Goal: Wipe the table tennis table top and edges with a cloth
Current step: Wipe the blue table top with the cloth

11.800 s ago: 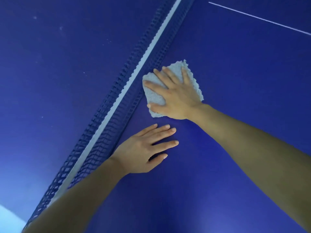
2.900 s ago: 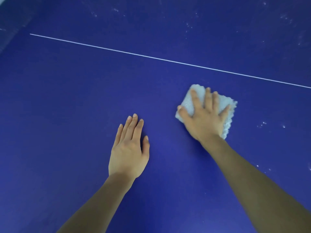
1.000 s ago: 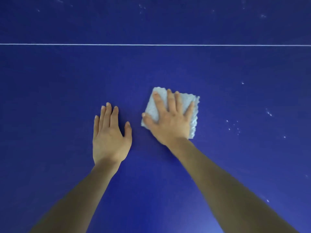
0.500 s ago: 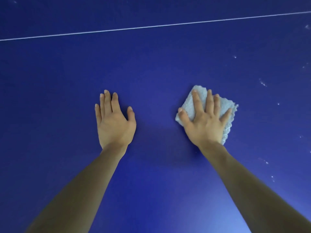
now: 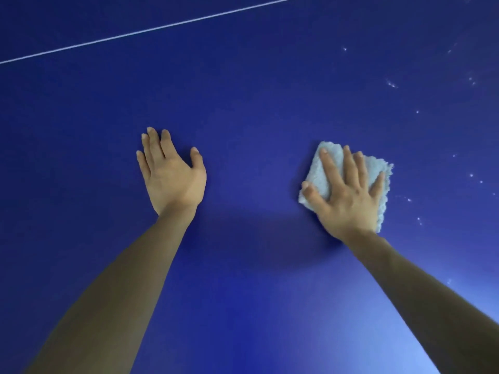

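The pale, fluffy cloth lies flat on the blue bench, folded into a rough square, directly under the right hand. That hand presses down on it with straight, spread fingers, the thumb reaching across the cloth's near-left corner and the little finger pointing towards its right edge. The cloth's far corner, its left side and its ragged right border show around the hand; the middle of it is covered by the palm, so how many layers it is folded into cannot be told. The left hand lies well apart from the cloth, to its left, palm down on the bare bench with fingers straight and close together and the thumb held out to the side; it holds nothing. Both forearms run in from the bottom of the view and are cut off by the frame. A thin white line crosses the bench far beyond both hands, slanting up to the right. Small pale specks are scattered over the surface to the right of the cloth and beyond it; they may be dust or droplets, too small to make out. The bench's edges lie outside the view.
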